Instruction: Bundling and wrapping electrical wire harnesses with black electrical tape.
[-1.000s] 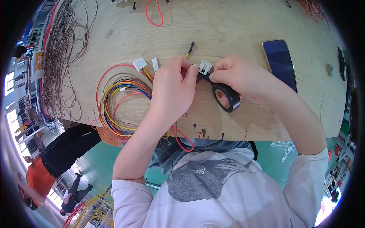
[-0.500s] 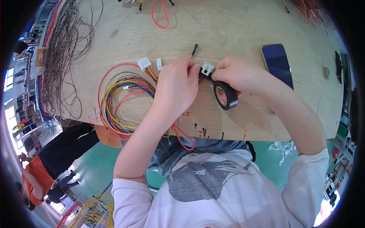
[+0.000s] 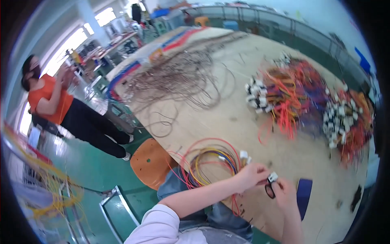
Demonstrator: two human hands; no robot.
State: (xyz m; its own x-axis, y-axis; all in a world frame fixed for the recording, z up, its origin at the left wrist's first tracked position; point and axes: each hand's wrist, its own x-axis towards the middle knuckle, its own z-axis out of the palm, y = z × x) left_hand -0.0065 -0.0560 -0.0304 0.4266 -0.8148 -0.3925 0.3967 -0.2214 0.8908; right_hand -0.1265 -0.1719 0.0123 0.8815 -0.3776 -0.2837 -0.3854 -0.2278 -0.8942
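Observation:
My left hand [image 3: 252, 175] is closed in a pinch on the taped wires beside a small white connector [image 3: 272, 177]. On the other side of that connector, my right hand [image 3: 285, 193] is closed on black tape, whose roll [image 3: 269, 191] hangs under its fingers. The exact finger contact is small and partly hidden. Left of my hands lies a looped wire harness [image 3: 199, 159] in red, yellow, blue and brown, with another white connector [image 3: 243, 155] at its end.
A dark phone [image 3: 304, 197] lies right of my right hand on the wooden table [image 3: 227, 122]. Brown wires [image 3: 174, 77] spread over the far left. Piles of harnesses [image 3: 292, 97] fill the far right. An orange stool [image 3: 150, 160] stands at the left edge; beyond it is a person in orange [image 3: 53, 97].
The view has swung left and up, showing more of the room and the harness piles. Both hands stay close together at the connector and tape.

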